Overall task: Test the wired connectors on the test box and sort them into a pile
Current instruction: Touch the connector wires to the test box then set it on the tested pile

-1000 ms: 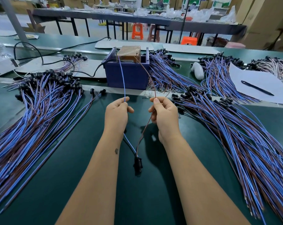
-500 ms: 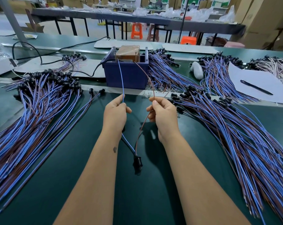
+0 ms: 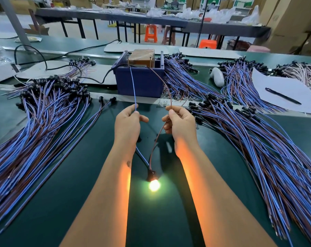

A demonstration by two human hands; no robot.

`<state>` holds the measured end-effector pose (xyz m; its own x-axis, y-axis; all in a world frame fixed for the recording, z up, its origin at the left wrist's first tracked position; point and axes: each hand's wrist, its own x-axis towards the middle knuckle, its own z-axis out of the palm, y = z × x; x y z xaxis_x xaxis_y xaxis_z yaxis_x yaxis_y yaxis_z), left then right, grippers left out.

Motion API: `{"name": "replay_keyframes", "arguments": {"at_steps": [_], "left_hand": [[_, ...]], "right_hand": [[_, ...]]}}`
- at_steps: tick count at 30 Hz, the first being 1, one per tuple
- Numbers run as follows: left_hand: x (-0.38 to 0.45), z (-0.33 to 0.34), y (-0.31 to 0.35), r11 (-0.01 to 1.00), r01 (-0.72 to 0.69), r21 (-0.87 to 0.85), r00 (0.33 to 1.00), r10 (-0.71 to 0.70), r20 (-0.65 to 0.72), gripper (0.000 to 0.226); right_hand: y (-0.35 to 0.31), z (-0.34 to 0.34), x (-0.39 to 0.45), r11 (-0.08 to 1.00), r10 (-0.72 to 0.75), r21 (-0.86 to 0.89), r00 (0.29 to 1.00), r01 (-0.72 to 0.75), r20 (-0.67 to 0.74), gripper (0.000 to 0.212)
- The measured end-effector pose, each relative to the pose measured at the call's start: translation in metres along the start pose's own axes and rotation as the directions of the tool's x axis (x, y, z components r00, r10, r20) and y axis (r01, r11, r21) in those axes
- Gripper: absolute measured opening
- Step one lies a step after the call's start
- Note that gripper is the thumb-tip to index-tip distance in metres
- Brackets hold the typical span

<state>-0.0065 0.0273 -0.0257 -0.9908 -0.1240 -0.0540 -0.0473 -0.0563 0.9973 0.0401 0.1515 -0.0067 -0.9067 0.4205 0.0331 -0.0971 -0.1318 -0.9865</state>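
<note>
Left hand [image 3: 127, 122] pinches the blue lead [image 3: 133, 88], right hand [image 3: 180, 123] the brown lead [image 3: 162, 81], both reaching the test box [image 3: 139, 81]; lit connector [image 3: 153, 177] hangs nearer than the box; light, limp, best held by the wires.

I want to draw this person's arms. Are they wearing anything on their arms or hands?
No. Both forearms are bare, with no sleeves in view, and the left hand and right hand have no gloves, rings or watch. The left forearm has one small dark mark on it. The fingernails look short and plain.
</note>
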Motion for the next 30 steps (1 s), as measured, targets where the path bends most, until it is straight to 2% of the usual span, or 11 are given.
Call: {"name": "replay_keyframes", "arguments": {"at_steps": [17, 30], "left_hand": [[-0.0084, -0.0015, 0.0078, 1.0, -0.011, -0.018, 0.999, 0.01, -0.036, 0.03], [-0.0084, -0.003, 0.0076, 1.0, -0.007, -0.014, 1.0, 0.007, -0.022, 0.028]], "right_hand": [[-0.0015, -0.0023, -0.0005, 0.998, 0.003, 0.067, 1.0, -0.001, -0.031, 0.02], [-0.0024, -0.0012, -0.0018, 0.999, 0.013, 0.039, 1.0, -0.012, -0.018, 0.019]]}}
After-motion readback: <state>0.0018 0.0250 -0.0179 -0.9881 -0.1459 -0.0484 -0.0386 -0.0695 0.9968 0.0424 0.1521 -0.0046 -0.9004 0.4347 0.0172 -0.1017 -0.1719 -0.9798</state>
